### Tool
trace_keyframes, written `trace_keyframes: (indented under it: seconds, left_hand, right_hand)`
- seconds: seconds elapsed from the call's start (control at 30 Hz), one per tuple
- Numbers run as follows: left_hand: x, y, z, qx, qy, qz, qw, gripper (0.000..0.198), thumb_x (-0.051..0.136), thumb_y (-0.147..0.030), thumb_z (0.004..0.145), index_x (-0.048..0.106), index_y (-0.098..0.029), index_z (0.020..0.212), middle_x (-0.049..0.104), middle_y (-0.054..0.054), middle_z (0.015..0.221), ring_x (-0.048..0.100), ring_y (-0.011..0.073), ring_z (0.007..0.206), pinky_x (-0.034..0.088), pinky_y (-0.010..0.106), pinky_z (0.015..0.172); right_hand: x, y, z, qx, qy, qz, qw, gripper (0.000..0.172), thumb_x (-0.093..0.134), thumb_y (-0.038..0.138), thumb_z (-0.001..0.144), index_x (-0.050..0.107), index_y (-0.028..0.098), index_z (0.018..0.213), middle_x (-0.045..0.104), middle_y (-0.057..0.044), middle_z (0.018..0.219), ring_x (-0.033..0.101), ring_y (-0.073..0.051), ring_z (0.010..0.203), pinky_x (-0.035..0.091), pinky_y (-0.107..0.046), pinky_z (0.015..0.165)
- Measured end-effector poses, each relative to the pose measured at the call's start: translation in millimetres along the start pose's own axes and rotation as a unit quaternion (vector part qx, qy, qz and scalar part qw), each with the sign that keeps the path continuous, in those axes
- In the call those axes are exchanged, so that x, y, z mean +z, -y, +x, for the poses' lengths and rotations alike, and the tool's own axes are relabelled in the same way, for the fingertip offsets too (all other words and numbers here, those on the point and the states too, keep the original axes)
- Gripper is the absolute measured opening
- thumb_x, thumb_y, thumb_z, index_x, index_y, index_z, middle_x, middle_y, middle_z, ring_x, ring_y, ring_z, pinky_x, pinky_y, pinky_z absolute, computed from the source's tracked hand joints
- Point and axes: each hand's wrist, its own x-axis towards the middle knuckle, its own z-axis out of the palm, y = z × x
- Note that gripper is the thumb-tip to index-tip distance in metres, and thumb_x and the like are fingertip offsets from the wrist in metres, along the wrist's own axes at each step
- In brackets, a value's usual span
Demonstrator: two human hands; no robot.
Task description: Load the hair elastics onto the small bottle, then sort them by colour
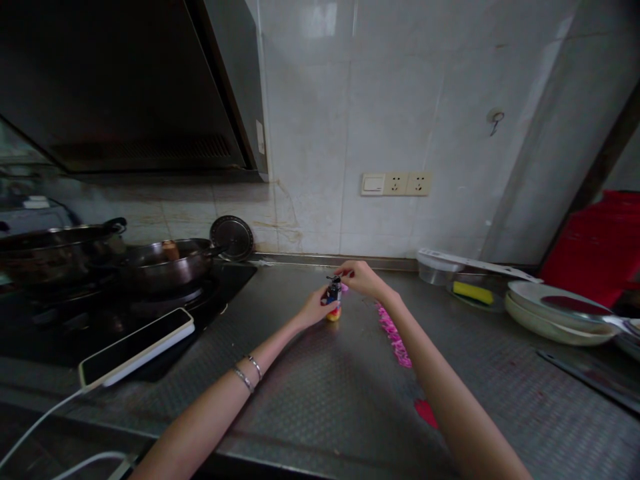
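My left hand (314, 308) is wrapped round a small upright figure-like object (334, 293) with a black and blue upper part and a red and yellow base. It stands at the middle of the metal counter (310, 387). At its top, my right hand (364, 277) is closed in a pinch; what its fingertips hold is too small to make out. A bit of pink (344, 288) shows just under those fingers. To the right lies a strip of pink shreds (393, 337), partly behind my right forearm. Nearer the front is a flat red piece (425, 412), also partly covered.
On the left, a phone (137, 347) on a white block lies by the stove, with pans (167, 270) behind. At right are a clear container (436, 270), a yellow sponge (473, 293), stacked plates (555, 320), a dark knife-like blade (590, 380) and a red container (595, 247).
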Motion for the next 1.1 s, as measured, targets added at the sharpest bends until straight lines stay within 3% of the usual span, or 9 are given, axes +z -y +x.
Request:
trace_keyframes:
  seconds: [0.3, 0.43, 0.67, 0.83, 1.1]
  left_hand:
    - [1.0, 2.0, 0.1, -0.010, 0.002, -0.007, 1.000, 0.036, 0.058, -0.025, 0.073, 0.053, -0.014, 0.107, 0.061, 0.006, 0.098, 0.056, 0.0161, 0.085, 0.044, 0.025, 0.070]
    - [0.3, 0.6, -0.6, -0.009, 0.000, -0.005, 1.000, 0.036, 0.058, -0.025, 0.073, 0.053, -0.014, 0.107, 0.061, 0.006, 0.097, 0.056, 0.0159, 0.084, 0.044, 0.025, 0.069]
    - [0.3, 0.0, 0.2, -0.011, -0.002, 0.000, 1.000, 0.036, 0.058, -0.026, 0.073, 0.053, -0.014, 0.106, 0.061, 0.006, 0.097, 0.055, 0.0154, 0.082, 0.043, 0.024, 0.066]
    - [0.6, 0.3, 0.9, -0.008, -0.001, 0.006, 1.000, 0.035, 0.058, -0.025, 0.073, 0.054, -0.014, 0.105, 0.061, 0.006, 0.097, 0.055, 0.0152, 0.081, 0.043, 0.024, 0.066]
    - [1.5, 4.8, 1.0, 0.006, 0.002, 0.011, 1.000, 0.037, 0.057, -0.026, 0.074, 0.053, -0.013, 0.109, 0.060, 0.007, 0.098, 0.055, 0.0148, 0.081, 0.043, 0.024, 0.066]
  right_hand:
    - [2.2, -7.5, 4.0, -0.045, 0.029, -0.058, 0.997, 0.026, 0.045, 0.025, 0.078, 0.069, 0.015, 0.076, 0.062, -0.006, 0.085, 0.051, -0.017, 0.090, 0.036, -0.025, 0.083]
    - [9.4, -9.3, 2.9, -0.022, 0.057, -0.103, 0.993, 0.038, 0.035, 0.029, 0.085, 0.066, 0.012, 0.071, 0.059, -0.009, 0.087, 0.049, -0.017, 0.088, 0.035, -0.026, 0.080]
    - [16.7, -0.5, -0.3, 0.044, 0.057, -0.142, 0.987, 0.050, 0.026, 0.042, 0.089, 0.065, 0.012, 0.085, 0.057, -0.013, 0.098, 0.046, -0.023, 0.096, 0.035, -0.031, 0.080]
    - [20.7, 8.3, -0.2, 0.068, 0.053, -0.167, 0.982, 0.061, 0.018, 0.048, 0.089, 0.066, 0.012, 0.082, 0.057, -0.017, 0.104, 0.045, -0.028, 0.101, 0.033, -0.039, 0.084]
    - [30.2, 7.4, 2.2, 0.097, 0.053, -0.188, 0.976, 0.065, 0.014, 0.049, 0.088, 0.067, 0.011, 0.085, 0.059, -0.017, 0.107, 0.045, -0.028, 0.105, 0.033, -0.040, 0.085]
